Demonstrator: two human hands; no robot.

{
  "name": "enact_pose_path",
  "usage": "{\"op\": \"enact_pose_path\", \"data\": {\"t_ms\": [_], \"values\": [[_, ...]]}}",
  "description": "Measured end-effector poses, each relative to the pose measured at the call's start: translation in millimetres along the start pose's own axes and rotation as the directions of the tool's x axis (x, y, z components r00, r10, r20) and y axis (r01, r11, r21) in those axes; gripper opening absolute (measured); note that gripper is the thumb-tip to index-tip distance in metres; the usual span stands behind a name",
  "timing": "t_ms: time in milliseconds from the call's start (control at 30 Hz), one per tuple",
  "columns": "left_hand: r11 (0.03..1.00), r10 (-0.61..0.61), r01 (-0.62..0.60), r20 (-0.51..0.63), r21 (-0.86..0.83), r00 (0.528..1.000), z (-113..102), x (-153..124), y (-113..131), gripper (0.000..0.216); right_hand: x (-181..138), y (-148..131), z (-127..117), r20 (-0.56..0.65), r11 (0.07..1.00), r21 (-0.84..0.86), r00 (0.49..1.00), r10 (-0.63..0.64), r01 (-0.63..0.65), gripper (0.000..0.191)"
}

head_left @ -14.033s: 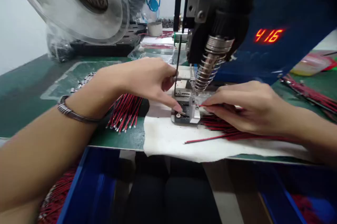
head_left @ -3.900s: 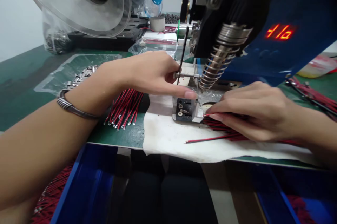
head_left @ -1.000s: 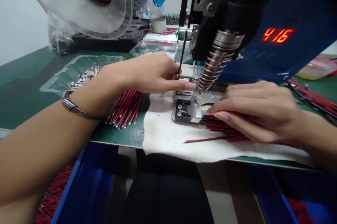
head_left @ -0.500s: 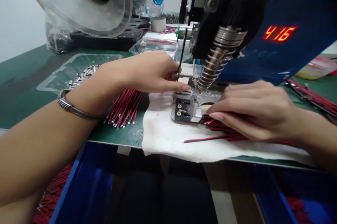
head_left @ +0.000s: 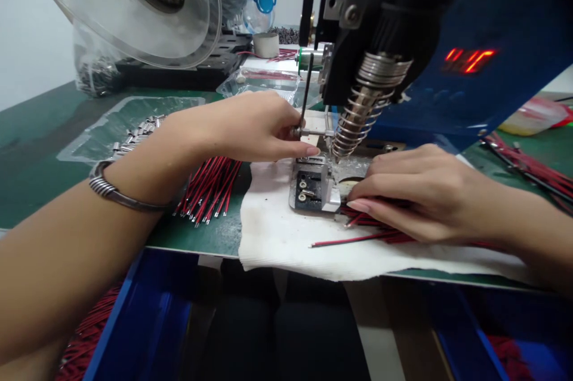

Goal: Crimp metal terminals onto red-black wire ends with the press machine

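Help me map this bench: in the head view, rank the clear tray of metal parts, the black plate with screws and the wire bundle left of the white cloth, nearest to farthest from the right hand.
1. Black plate with screws: left of the right hand.
2. Wire bundle: farther left, past the white cloth.
3. Clear tray: farthest left, farther back.

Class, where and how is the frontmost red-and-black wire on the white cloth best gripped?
Probably pinch that wire near its left tip, coming from the front-left: that end lies apart on the cloth, while the rest runs toward the red-and-black pile.
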State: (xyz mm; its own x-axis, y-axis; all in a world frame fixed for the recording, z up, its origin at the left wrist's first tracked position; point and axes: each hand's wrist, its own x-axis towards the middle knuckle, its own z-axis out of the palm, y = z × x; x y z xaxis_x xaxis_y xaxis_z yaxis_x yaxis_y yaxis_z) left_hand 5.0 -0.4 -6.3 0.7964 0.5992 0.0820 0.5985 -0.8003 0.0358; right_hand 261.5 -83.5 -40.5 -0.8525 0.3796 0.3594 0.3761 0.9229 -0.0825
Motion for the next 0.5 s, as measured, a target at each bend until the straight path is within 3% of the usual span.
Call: {"op": "enact_pose_path", "data": {"t_ms": [167, 500], "values": [[1.000, -0.024, 0.024, 0.005, -0.016, 1.000, -0.1, 0.1, -0.2, 0.040, 1.0, -0.2, -0.9, 0.032, 1.000, -0.007, 0.999, 0.006, -0.005, 0.021], [0.996, 0.064, -0.066, -0.040, -0.067, 0.997, 0.3, -0.4, -2.8, 0.036, 0.7, 0.2, -0.8, 0.131, 0.996, 0.024, 0.988, 0.079, -0.083, 0.023]]}}
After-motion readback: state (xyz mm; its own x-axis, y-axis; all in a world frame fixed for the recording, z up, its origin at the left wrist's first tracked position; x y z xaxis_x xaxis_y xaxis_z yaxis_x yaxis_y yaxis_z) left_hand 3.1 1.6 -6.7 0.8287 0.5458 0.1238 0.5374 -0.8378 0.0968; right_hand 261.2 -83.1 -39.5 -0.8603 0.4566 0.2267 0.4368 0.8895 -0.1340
